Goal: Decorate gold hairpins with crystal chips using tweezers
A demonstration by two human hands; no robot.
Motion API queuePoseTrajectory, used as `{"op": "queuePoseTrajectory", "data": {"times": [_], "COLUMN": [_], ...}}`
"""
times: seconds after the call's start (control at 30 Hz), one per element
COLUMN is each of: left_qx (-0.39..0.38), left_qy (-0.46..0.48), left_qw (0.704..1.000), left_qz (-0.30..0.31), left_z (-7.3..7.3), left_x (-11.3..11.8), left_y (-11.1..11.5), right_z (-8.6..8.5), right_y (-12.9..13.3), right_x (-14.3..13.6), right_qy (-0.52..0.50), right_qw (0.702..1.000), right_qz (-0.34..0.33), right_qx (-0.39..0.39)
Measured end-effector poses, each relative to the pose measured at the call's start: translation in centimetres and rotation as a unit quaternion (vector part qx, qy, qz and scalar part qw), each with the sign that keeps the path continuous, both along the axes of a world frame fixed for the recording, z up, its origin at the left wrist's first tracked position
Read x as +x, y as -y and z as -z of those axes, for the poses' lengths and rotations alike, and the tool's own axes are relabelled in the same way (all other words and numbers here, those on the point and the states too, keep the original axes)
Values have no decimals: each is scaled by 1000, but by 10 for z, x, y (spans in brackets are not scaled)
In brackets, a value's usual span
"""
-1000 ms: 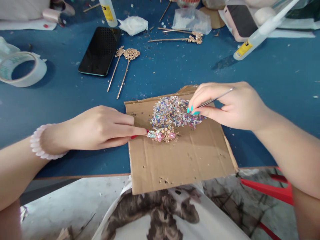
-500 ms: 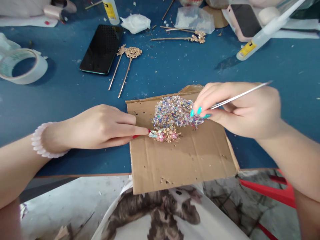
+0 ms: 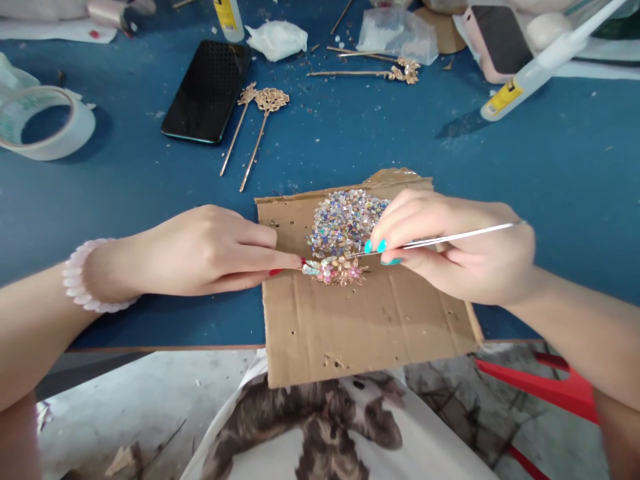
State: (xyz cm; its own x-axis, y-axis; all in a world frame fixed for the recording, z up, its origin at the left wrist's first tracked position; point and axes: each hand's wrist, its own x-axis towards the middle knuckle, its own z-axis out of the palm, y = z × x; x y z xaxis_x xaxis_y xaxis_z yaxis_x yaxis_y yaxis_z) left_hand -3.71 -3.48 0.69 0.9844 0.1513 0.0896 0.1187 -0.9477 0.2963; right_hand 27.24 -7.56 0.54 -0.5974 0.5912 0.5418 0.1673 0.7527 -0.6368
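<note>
Pinched between the fingers of my left hand (image 3: pixel 220 253) is the left end of a jewelled ornament (image 3: pixel 335 271) with pink, pale green and gold parts. My right hand (image 3: pixel 450 243) is closed on thin metal tweezers (image 3: pixel 460 236), whose tips touch or nearly touch the ornament's upper edge. Just behind the ornament lies a pile of small multicoloured stones (image 3: pixel 343 220), partly covered by my right fingers. Both the pile and the ornament are over a piece of brown cardboard (image 3: pixel 360 327) at the table's front edge.
Behind the cardboard are a black phone (image 3: pixel 207 90), gold hairpins (image 3: pixel 271 100), more hairpins (image 3: pixel 403 71), a plastic bag (image 3: pixel 399 33) and a glue bottle (image 3: pixel 505 99). A tape roll (image 3: pixel 80 127) sits at the left. A red stool (image 3: pixel 545 387) shows below the table.
My right hand has moved left and down, bringing the tweezers from the stone pile to the ornament. My left hand keeps its hold. The whole view has shifted slightly.
</note>
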Motion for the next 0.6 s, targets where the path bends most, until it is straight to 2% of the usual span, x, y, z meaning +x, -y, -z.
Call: {"op": "queuePoseTrajectory", "data": {"times": [0.6], "left_qx": [12], "left_qy": [23], "left_qw": [1000], "left_qz": [8], "left_z": [4], "left_x": [0], "left_y": [-1], "right_z": [-1], "right_y": [1], "right_x": [-1], "right_qy": [17], "right_qw": [1000], "right_qz": [-8], "right_qx": [5]}}
